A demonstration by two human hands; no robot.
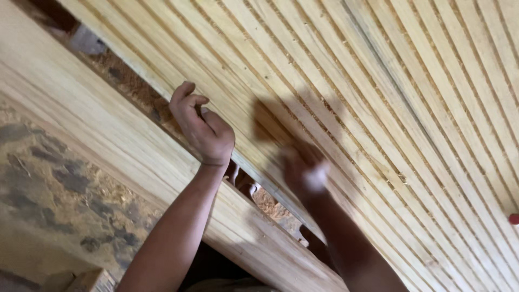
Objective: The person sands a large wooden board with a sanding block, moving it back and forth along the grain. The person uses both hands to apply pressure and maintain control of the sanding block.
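Note:
A wide panel of pale wooden strips laid side by side runs diagonally across the view. My left hand rests at the panel's lower edge, fingers curled loosely with nothing seen in them. My right hand lies on the strips and is blurred by motion; a whitish patch shows at its palm side, and I cannot tell whether it holds something. A dark shadow falls on the strips just above it.
A long thick plank lies parallel below the panel, with a gap full of sawdust between them. A patchy concrete floor with sawdust is at lower left. A small red object shows at the right edge.

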